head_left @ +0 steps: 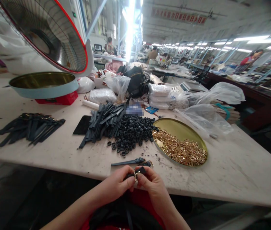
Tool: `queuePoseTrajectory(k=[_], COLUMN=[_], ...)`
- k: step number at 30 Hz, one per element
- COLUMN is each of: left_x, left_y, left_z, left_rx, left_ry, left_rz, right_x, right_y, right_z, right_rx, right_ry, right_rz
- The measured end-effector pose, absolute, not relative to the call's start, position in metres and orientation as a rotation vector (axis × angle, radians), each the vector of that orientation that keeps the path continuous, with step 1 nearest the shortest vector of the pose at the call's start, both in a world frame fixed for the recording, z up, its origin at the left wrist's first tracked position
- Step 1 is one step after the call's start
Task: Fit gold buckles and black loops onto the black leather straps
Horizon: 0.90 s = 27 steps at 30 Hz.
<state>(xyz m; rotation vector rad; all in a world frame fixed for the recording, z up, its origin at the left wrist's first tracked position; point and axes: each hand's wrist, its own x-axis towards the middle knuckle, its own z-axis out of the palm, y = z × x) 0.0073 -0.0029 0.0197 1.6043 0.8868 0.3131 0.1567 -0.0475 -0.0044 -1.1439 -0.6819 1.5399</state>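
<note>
At the table's front edge, my left hand [121,179] and my right hand [152,180] meet, both closed on one dark strap [140,170] with a gold buckle [136,176]. Fingertips of both hands pinch around the buckle, and much of the strap is hidden by them. Just beyond my hands lies another dark strap [128,162] with a gold buckle [151,164] at its right end. Farther back are a heap of small black loops [135,131], a pile of loose dark straps [105,119] and a round tray [188,127] holding gold buckles [183,151].
Dark straps with gold buckles [33,126] lie bundled at the left. Behind them stand a shallow round tin [44,89] on a red base and a fan-shaped heater [53,35]. Plastic bags [203,118] and a black bag [136,80] line the back; people sit far off.
</note>
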Motion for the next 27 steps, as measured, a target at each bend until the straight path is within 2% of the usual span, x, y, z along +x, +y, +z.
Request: queuePoseTrajectory(k=[3,9,13,17,23,27], left_x=[0.005,0.006,0.008,0.007,0.007,0.009], left_y=[0.0,0.009,0.014,0.018,0.017,0.012], left_z=[0.015,0.007,0.009,0.009,-0.009,-0.015], left_rx=[1.518,1.663,1.669,1.497,1.516,1.393], left_ry=[0.898,1.032,1.044,0.989,1.018,1.025], left_rz=[0.257,0.352,0.276,0.181,0.333,0.343], right_x=[0.156,0.149,0.152,0.159,0.154,0.15], right_y=[-0.042,-0.035,-0.031,-0.027,-0.026,-0.033], right_z=[-0.001,-0.018,-0.029,-0.029,-0.028,-0.033], right_rx=[-1.135,-1.018,-0.966,-1.053,-1.236,-1.24], right_ry=[-0.707,-0.6,-0.496,-0.508,-0.746,-0.701], right_rz=[1.511,1.68,1.744,1.629,1.454,1.527])
